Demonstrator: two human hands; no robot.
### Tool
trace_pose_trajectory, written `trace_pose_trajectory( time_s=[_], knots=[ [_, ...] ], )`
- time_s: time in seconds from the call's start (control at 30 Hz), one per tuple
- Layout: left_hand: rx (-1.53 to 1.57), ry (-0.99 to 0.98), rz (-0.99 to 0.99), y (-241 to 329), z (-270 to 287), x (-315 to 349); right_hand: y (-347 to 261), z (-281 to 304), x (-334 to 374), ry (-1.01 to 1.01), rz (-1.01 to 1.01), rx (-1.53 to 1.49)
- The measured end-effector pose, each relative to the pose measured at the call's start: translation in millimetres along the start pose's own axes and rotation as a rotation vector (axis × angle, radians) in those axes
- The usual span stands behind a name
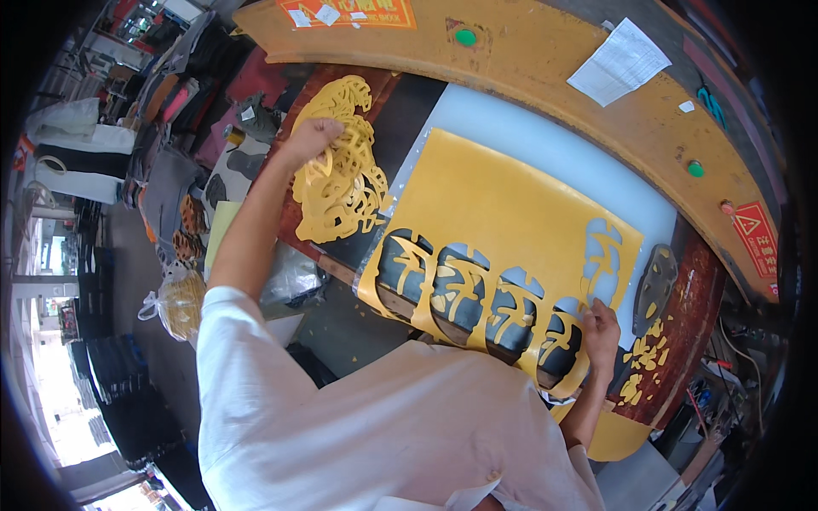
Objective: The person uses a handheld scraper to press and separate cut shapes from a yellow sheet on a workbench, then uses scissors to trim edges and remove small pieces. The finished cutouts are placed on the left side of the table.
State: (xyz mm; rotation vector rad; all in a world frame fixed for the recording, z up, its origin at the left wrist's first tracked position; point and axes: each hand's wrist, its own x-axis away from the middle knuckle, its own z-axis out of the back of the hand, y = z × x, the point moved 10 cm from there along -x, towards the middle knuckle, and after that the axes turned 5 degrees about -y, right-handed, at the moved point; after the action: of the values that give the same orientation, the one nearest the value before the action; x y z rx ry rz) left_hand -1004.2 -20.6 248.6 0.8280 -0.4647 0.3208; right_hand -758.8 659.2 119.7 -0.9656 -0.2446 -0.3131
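Observation:
A large yellow sheet (503, 196) lies on a pale cutting board (528, 123), with a row of shoe-upper-shaped openings along its near edge and one more at its right side. My left hand (318, 140) reaches to the far left, closed on a yellow cut-out piece (319, 167) over a heap of similar yellow cut-outs (341, 204). At the sheet's right near corner, my right hand (601, 328) has its fingers bent against the sheet's edge beside the last near opening. Thin yellow strips remain inside the openings, over a dark surface.
A dark shoe-shaped cutting die (655, 288) stands right of the sheet. Small yellow scraps (645, 368) lie scattered on the red-brown table (694, 319). A heavy orange machine beam (528, 53) with green buttons spans the far side. A bag of yellow material (181, 308) sits at left.

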Motion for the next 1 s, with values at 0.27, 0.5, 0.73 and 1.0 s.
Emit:
trace_pose_trajectory(
  time_s=[0.27,0.5,0.73,1.0],
  knots=[
    [-0.416,0.399,-0.728,49,-98,43,15,108,17,0.475,0.079,0.389],
    [-0.504,0.094,-0.867,98,-355,88,66,130,-42,0.405,-0.223,0.521],
    [-0.737,0.156,-0.635,94,-420,81,48,142,-57,0.503,-0.163,0.425],
    [-0.787,0.156,-0.630,95,-426,78,52,136,-104,0.478,-0.168,0.496]
  ],
)
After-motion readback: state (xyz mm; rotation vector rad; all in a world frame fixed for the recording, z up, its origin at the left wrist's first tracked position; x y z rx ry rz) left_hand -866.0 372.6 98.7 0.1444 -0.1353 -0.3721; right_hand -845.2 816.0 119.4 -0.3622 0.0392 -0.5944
